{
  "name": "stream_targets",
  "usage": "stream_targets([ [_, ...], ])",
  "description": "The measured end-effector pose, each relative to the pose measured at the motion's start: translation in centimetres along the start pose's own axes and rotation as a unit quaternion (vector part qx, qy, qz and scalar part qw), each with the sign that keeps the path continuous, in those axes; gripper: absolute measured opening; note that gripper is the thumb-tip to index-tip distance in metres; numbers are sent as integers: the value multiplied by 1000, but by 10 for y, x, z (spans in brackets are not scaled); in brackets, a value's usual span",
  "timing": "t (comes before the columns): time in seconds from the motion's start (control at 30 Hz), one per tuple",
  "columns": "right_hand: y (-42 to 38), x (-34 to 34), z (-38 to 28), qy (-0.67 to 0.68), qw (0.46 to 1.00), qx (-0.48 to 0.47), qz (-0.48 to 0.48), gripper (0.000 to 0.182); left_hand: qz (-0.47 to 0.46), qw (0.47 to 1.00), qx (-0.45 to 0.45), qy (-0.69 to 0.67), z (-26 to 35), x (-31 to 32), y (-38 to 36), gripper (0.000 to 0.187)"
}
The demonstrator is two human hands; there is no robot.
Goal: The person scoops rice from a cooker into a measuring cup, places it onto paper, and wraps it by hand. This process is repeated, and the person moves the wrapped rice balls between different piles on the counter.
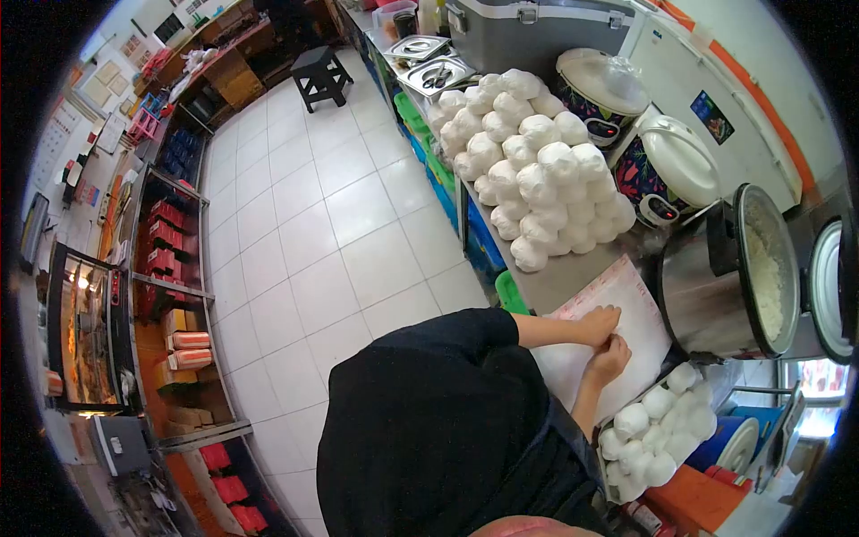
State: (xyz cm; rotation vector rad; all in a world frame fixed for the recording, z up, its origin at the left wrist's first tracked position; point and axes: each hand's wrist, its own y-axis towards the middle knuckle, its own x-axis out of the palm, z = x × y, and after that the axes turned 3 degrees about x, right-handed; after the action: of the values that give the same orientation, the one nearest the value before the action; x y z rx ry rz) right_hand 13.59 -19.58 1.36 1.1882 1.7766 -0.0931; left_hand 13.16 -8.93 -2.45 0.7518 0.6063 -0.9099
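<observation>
A flat white sheet or bag with red print along its edge (pixel 616 291) lies on the counter in front of me. Over its middle, my left hand (pixel 598 325) has its fingers curled in. My right hand (pixel 609 360) is just beside it, almost touching, with its fingertips pressed together. Anything small between the fingers cannot be made out. Beyond my left arm rises a large pile of round white wrapped bundles (pixel 537 183). Near my right forearm sits a tray (pixel 611 488) of similar white bundles (pixel 660 403).
Past the sheet stands a large metal pot (pixel 707 277) with white, rice-like contents. Two patterned cookers (pixel 667 170) and a grey cooler (pixel 537 31) line the back. A black stool (pixel 319 72) stands on the tiled floor (pixel 295 233). Shelves (pixel 170 268) run along the left.
</observation>
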Motion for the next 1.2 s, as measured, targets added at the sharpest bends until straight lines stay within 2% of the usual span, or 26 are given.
stream_targets([
  [0.07, -5, -1, -18, -22, 999, 13, -34, 29, -103, 990, 91, -34, -18, 1, 2, 32],
  [0.1, -13, -11, -22, -48, 996, 31, -63, 36, -118, 988, 12, -97, -6, -10, 3, 34],
  [0.13, -23, -4, -18, -93, 995, -4, -25, 53, -134, 977, -66, -150, 6, -31, 6, 37],
  [0.17, -21, -15, -37, -154, 987, -35, -42, 68, -123, 971, -86, -187, 12, -40, 6, 38],
  [0.23, -11, -20, -41, -148, 988, -1, -40, 70, -120, 962, -102, -225, 23, -52, 9, 40],
  [0.3, -1, -18, -32, -151, 987, -2, -47, 72, -123, 909, -200, -345, 32, -63, 14, 43],
  [0.33, 4, -15, -19, -153, 987, 4, -47, 72, -128, 908, -198, -345, 33, -64, 13, 43],
  [0.4, 22, -12, 4, -130, 984, 89, -81, 64, -89, 818, -219, -524, 31, -69, 18, 51],
  [0.43, 35, -28, -2, -137, 971, 156, -115, 53, -70, 833, -191, -515, 28, -75, 17, 59],
  [0.47, 48, -34, -10, -136, 973, 155, -108, 53, -70, 836, -184, -513, 25, -81, 13, 59],
  [0.5, 63, -37, -18, 155, 938, 292, -104, 49, 20, 867, -172, -467, 24, -93, 7, 61],
  [0.53, 80, -45, -34, 431, 806, 395, -93, 45, 110, 889, -158, -416, 20, -107, 3, 63],
  [0.57, 98, -46, -53, 531, 742, 388, -131, 44, 133, 843, -176, -490, 15, -122, 1, 62],
  [0.6, 119, -43, -78, 578, 712, 361, -170, 43, 155, 790, -194, -560, 11, -139, -1, 61],
  [0.67, 171, -12, -115, 656, 640, 297, -269, 41, 243, 777, -133, -565, 9, -183, -4, 54],
  [0.7, 197, -1, -150, 685, 596, 284, -308, 34, 267, 785, -138, -542, 3, -204, -8, 53],
  [0.73, 222, 16, -177, 676, 592, 284, -336, 29, 291, 792, -141, -518, -5, -224, -11, 52],
  [0.8, 268, 68, -227, 662, 615, 268, -334, 29, 348, 785, -149, -491, -19, -256, -28, 51],
  [0.87, 290, 97, -288, 575, 725, 238, -294, 30, 398, 784, -164, -447, -37, -275, -52, 49],
  [0.9, 295, 115, -309, 560, 744, 225, -286, 32, 420, 781, -167, -431, -44, -283, -65, 48],
  [0.97, 305, 153, -323, 546, 760, 210, -282, 35, 453, 775, -201, -391, -52, -295, -94, 46],
  [1.03, 309, 182, -327, 373, 869, 115, -305, 35, 463, 775, -231, -363, -60, -303, -124, 45],
  [1.07, 308, 189, -326, 375, 868, 117, -305, 35, 481, 769, -242, -345, -67, -302, -138, 45],
  [1.13, 299, 181, -325, 170, 970, -81, -152, 37, 493, 765, -250, -329, -74, -306, -152, 44],
  [1.17, 289, 152, -332, 1, 986, -144, -83, 37, 501, 768, -268, -297, -76, -308, -153, 44],
  [1.2, 290, 154, -331, -5, 981, -162, -104, 36, 502, 773, -283, -267, -79, -309, -150, 44],
])
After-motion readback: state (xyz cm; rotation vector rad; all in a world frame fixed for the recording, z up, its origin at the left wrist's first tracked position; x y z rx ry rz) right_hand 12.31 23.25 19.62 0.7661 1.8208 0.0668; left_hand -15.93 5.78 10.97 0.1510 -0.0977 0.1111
